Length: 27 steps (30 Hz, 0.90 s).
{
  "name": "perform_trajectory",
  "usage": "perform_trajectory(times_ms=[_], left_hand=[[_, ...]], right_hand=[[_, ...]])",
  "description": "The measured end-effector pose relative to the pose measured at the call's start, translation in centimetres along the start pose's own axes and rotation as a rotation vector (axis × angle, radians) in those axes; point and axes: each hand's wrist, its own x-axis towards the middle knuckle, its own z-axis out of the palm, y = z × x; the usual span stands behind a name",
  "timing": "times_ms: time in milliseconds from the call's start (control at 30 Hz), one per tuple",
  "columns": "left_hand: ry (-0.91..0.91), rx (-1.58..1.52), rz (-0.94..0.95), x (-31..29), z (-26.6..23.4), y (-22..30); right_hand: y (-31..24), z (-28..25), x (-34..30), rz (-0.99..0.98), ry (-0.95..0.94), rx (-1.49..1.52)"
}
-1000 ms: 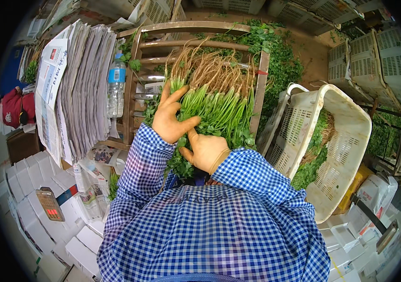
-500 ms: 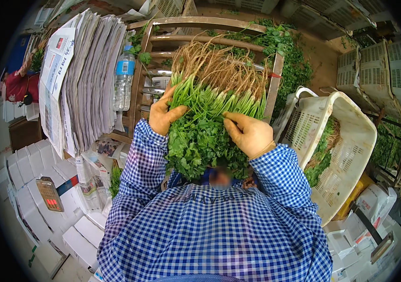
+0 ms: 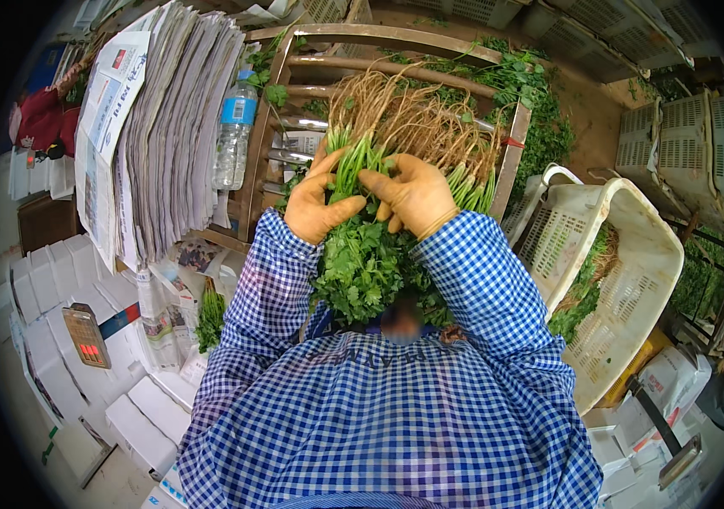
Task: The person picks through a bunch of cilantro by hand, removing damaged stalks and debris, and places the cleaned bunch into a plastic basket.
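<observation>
A thick row of coriander [image 3: 362, 263] lies in front of me on a slatted frame, brown roots pointing away and leaves toward my body. My left hand [image 3: 318, 204], in an orange glove, curls round a small clump of stems at the row's left end, thumb on the near side. From the right, my right hand [image 3: 417, 197], gloved the same, closes its fingers on that clump, thumb and forefinger against the stems. The palm side of the right hand is hidden. More rooted stems [image 3: 472, 182] lie beyond the right hand.
A tall stack of newspapers [image 3: 167, 127] and a water bottle [image 3: 235, 131] stand left of the wooden frame [image 3: 396, 34]. On the right is a pale plastic crate [image 3: 625, 314] holding greens. White boxes [image 3: 142, 424] and a digital scale [image 3: 86, 335] sit lower left.
My right hand has moved left across the row to meet the left hand at the end clump. The frame, stack and bottle appear shifted slightly right in view.
</observation>
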Motion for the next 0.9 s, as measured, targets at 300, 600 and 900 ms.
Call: perform_trajectory(times_ms=[300, 600, 900], left_hand=[[0.063, -0.145, -0.035, -0.1, -0.7, 0.4], [0.06, -0.096, -0.028, -0.2, -1.2, -0.5], [0.054, -0.214, -0.049, -0.2, -1.3, -1.1]], right_hand=[[0.9, -1.8, -1.5, 0.014, 0.095, 0.445], [2.8, -3.8, -2.2, -0.178, -0.149, 1.215], [2.8, -9.3, -9.8, -0.348, -0.619, 1.217]])
